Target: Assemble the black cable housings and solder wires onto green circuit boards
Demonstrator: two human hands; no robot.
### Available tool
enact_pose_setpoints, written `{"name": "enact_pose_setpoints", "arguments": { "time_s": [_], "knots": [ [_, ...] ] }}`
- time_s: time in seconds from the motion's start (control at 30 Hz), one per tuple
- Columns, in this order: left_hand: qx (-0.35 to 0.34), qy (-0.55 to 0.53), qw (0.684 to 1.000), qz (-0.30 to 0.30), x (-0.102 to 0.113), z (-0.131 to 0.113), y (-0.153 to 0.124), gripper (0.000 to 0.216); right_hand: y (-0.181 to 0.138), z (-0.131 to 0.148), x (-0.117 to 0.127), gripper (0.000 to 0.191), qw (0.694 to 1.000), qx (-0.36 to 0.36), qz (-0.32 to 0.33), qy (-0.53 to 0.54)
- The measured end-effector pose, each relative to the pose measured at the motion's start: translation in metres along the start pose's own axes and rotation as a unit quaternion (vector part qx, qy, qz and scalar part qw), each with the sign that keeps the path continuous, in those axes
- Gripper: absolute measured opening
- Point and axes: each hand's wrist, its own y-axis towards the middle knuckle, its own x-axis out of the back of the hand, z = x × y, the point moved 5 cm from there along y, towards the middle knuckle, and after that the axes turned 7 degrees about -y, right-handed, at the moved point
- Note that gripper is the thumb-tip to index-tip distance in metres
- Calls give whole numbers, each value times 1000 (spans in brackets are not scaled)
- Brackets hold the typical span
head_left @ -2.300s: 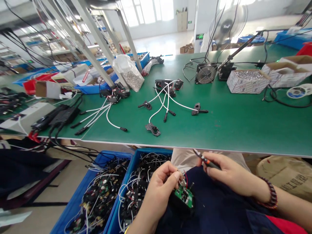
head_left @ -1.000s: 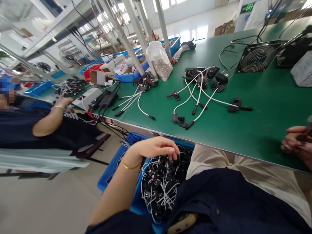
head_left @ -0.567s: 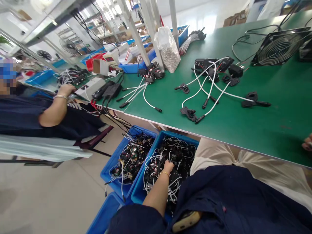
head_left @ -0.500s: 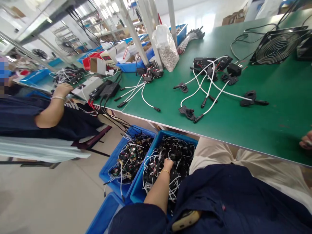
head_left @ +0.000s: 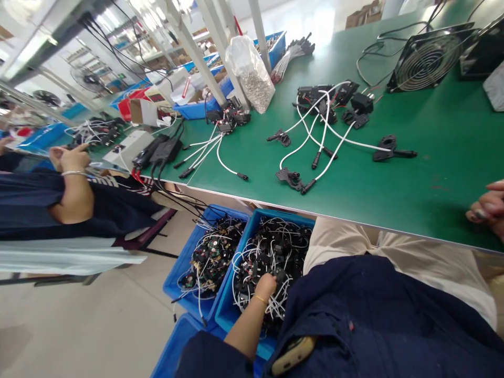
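My left hand [head_left: 266, 286] reaches down into a blue bin [head_left: 226, 310] full of black cabled parts [head_left: 255, 262]. Its fingers are curled in against a black part; what they grip is mostly hidden. At the right edge, my right hand [head_left: 488, 207] rests on the green table [head_left: 444, 184], partly cut off, with loosely bent fingers apart and nothing seen in them. On the tabletop ahead lies a cluster of black housings [head_left: 325, 100] with white cables. Black clamp-like brackets [head_left: 290, 178] lie among the cable ends.
A second blue bin [head_left: 177, 283] of parts and circuit boards stands left. Behind are a smaller cabled group [head_left: 228, 118], a bag of small pieces [head_left: 255, 84] and a fan [head_left: 427, 65]. Black power adapters [head_left: 165, 149] sit near a co-worker's hands [head_left: 71, 157].
My left hand has drawn back slightly toward me inside the bin. More of my right hand shows at the edge. The view has shifted, and the co-worker's hands have come together.
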Motion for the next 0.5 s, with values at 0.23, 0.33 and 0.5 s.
{"name": "enact_pose_setpoints", "arguments": {
  "time_s": [0.23, 0.33, 0.5],
  "knots": [
    [-120, -96, 988, -13, 65, -35, -73, 49, -27, 10, -15, 36, 1000, -15, 1, 21],
    [-218, -161, 963, 6, 93, -66, -125, 65, -53, 12, -50, 42, 988, -42, 145, -36],
    [-281, -369, 880, 98, 84, -116, -168, 64, -104, 10, -134, 40, 879, -50, 473, 1]
  ]
}}
